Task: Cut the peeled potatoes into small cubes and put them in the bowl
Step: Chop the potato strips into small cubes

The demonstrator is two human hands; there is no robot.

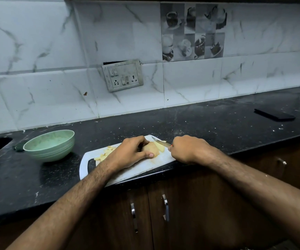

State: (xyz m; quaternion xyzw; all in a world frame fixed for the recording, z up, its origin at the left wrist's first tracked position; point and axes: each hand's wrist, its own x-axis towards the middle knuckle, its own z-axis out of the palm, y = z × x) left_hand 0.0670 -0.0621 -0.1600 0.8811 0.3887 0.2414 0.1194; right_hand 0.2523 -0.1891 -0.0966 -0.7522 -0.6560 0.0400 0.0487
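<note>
**Potato under the knife**

Both my hands work on the white cutting board (127, 175) at the bench's edge. Left hand (129, 154) fingers curl round the peeled potato (151, 149); right hand (186, 148) grips the knife (161, 142). Cut pieces (105, 156) lie on the board; the green bowl (50, 146) stands left.

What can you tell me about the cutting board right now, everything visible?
The cutting board is white, flat, plastic-looking, with rounded corners and a dark handle slot at its left end. It lies angled on the black countertop, its near edge overhanging the counter front. On it sit a peeled potato gripped by the left hand, cut pieces at left, and the knife held by the right hand.
</note>
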